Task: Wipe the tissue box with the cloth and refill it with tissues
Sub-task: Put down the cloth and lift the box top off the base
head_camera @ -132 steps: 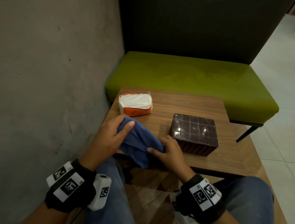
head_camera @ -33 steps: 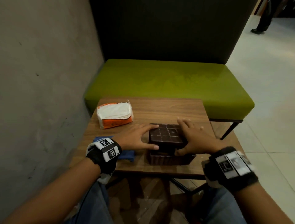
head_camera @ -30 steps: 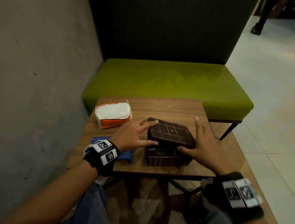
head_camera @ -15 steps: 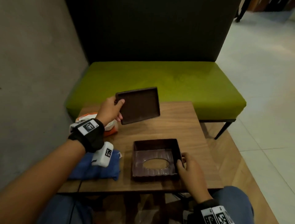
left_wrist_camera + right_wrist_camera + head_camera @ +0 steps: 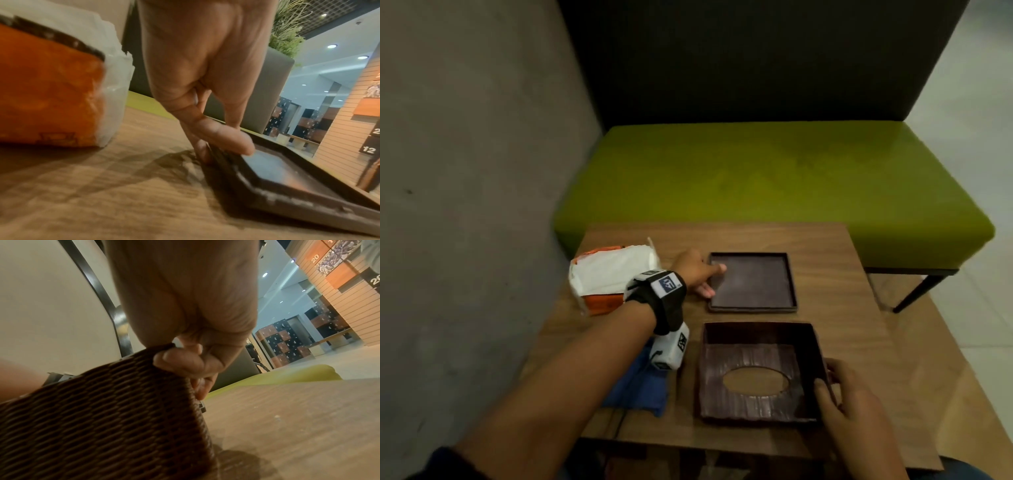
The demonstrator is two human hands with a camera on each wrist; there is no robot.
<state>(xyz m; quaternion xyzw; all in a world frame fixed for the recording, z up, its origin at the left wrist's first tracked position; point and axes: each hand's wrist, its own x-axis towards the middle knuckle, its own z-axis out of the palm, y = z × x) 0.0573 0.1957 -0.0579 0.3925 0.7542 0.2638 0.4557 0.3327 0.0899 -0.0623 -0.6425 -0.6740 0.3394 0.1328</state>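
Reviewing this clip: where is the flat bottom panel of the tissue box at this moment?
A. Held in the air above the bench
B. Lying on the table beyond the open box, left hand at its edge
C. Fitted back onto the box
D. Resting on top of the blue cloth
B: the flat panel lies on the table beyond the open tissue box, with the left hand pinching its near-left edge.

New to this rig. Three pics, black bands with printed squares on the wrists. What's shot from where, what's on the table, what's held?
No robot: a person wears three cameras. The wide picture is from the head; the others look along each wrist.

On the wooden table lie a tissue pack, a blue cloth, and the brown tissue box in two parts.

The left hand pinches the flat panel by its edge. The right hand grips the wall of the box shell, upside down, oval slot at the bottom.
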